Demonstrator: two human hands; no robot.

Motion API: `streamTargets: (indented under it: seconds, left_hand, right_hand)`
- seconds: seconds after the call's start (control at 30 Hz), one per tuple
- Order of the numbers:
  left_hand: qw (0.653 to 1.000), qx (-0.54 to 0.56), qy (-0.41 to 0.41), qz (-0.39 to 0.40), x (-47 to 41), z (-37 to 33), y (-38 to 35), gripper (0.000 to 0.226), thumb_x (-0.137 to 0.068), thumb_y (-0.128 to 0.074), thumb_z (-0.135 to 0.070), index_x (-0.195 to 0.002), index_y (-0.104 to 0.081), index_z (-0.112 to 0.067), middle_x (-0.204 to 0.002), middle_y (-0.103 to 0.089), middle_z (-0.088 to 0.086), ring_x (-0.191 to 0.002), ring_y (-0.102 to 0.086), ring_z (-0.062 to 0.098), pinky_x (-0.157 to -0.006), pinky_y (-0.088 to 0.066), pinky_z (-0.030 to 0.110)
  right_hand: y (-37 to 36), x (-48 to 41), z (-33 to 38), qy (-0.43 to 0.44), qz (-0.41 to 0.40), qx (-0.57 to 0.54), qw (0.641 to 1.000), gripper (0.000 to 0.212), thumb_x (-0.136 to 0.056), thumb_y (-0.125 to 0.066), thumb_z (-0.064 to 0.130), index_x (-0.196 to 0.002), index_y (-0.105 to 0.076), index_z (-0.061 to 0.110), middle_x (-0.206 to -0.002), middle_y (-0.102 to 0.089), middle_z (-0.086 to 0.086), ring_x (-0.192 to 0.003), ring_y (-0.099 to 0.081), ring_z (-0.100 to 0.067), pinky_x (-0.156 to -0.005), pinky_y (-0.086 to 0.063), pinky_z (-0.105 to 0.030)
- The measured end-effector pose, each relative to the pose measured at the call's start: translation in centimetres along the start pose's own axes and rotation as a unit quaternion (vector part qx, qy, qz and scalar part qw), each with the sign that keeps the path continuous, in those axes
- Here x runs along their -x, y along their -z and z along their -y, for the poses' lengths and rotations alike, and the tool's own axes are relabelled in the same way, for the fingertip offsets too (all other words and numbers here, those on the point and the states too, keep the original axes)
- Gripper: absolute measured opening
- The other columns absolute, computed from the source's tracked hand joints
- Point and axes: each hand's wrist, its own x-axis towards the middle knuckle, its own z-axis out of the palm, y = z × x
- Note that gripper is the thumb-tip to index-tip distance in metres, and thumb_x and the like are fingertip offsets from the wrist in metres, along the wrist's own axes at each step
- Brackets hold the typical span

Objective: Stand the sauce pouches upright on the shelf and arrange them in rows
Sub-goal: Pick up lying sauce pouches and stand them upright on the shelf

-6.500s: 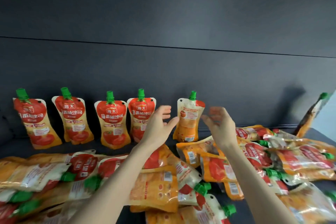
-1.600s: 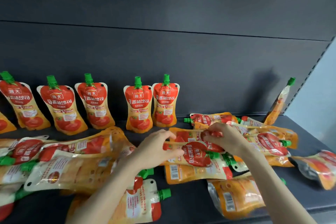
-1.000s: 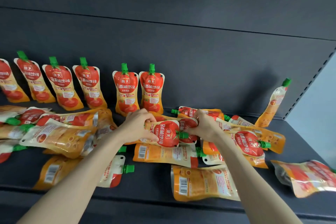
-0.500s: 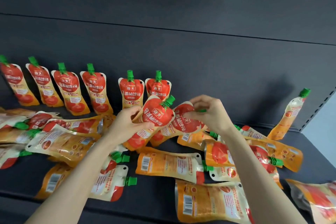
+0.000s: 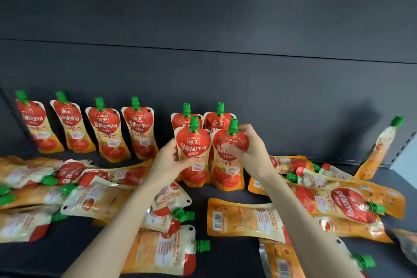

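Several red-and-orange sauce pouches with green caps stand in a row (image 5: 108, 128) against the dark back wall of the shelf (image 5: 225, 192). In front of the two rightmost of them, I hold two more pouches upright, bottoms on the shelf. My left hand (image 5: 171, 162) grips the left pouch (image 5: 194, 153) by its side. My right hand (image 5: 250, 149) grips the right pouch (image 5: 228, 165) near its top, fingers across its face. Many pouches lie flat on the shelf.
Flat pouches are heaped at the left (image 5: 45, 192), under my arms (image 5: 162, 248) and at the right (image 5: 338, 201). One pouch (image 5: 381, 149) leans in the far right corner beside the perforated side panel. The shelf's front edge runs along the bottom.
Both hands have lifted two pouches from the pile, turned them cap-up and set them standing in front of the back row. The camera view shifted slightly.
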Motion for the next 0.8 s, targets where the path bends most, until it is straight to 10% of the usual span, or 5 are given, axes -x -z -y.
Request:
streamTargets:
  seconds: [0.8]
  left_hand:
    - [0.995, -0.096, -0.028, 0.023, -0.9, 1.5, 0.5, 0.059, -0.082, -0.069, -0.022, -0.134, -0.041, -0.018, -0.130, -0.057, 0.000, -0.121, -0.053, 0.018, -0.099, -0.047, 0.042]
  right_hand:
    - [-2.3, 1.6, -2.8, -0.084, -0.044, 0.099, 0.991, 0.045, -0.083, -0.070, 0.015, -0.122, -0.048, 0.018, -0.118, -0.061, 0.002, -0.111, -0.059, -0.016, -0.089, -0.048, -0.026]
